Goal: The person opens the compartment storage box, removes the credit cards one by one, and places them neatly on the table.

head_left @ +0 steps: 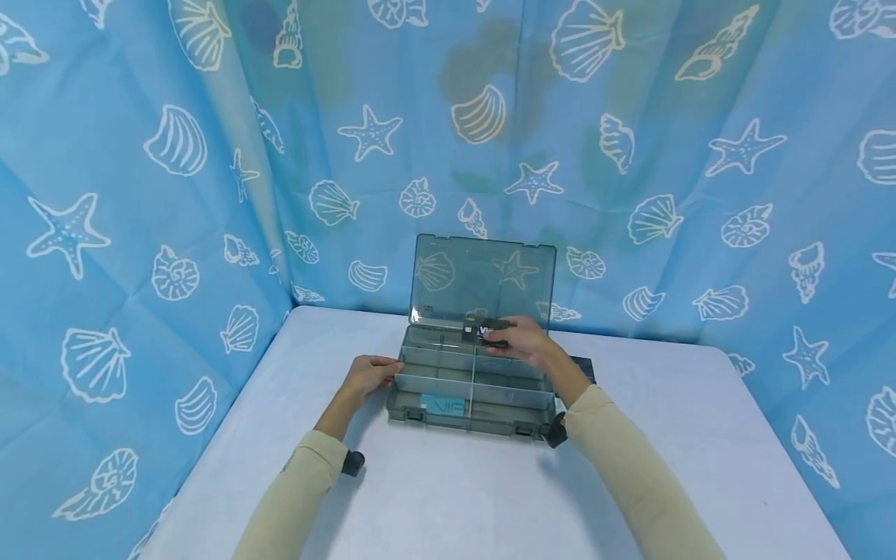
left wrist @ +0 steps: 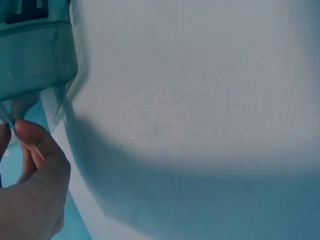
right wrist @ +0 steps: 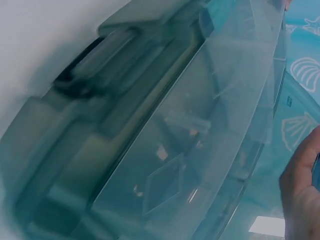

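Observation:
A smoky translucent compartment box (head_left: 483, 424) stands on the table with its lid (head_left: 483, 272) raised at the back. My left hand (head_left: 369, 375) pinches the box's left side; thumb and fingertips meet there in the left wrist view, where the hand (left wrist: 42, 185) is below the box corner. Over the back compartments my right hand (head_left: 521, 340) holds a black card (head_left: 478, 328) with white lettering. Only part of that hand (right wrist: 302, 185) shows at the right wrist view's edge. A teal card (head_left: 442, 405) marked "VIP" lies in the front left compartment.
Clear dividers (head_left: 434, 384) split the box into several compartments. Behind the white table (head_left: 462, 498) hangs a blue curtain (head_left: 434, 117) with shells and starfish. A dark object (head_left: 583, 367) shows beyond the right forearm; what it is I cannot tell.

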Demonstrator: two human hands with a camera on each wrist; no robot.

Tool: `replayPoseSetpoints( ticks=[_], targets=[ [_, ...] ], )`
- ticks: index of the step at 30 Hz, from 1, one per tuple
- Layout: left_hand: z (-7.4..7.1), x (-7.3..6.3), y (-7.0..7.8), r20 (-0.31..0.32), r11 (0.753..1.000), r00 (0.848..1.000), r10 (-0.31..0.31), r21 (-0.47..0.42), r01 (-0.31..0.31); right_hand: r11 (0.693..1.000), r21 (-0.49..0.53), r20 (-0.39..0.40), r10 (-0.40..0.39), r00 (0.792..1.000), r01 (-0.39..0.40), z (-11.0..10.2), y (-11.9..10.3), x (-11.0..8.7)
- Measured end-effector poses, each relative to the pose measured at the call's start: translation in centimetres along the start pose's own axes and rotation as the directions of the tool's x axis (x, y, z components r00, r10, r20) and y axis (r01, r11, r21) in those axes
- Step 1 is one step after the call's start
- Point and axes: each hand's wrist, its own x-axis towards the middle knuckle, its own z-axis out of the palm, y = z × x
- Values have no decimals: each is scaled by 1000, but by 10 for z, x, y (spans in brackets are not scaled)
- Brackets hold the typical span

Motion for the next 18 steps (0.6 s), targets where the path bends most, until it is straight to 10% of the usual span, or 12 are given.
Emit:
replayPoseSetpoints(
  ticks=[11, 18],
  targets=[
    [-2, -2, 2, -1, 1000, 1000, -16, 25, 16, 995, -76, -130, -70, 989, 61, -32, 13, -10],
    [0, -4, 2, 5, 1000, 1000, -11, 28, 11, 986, 164, -263, 31, 964, 13, -48, 19, -17]
  ],
)
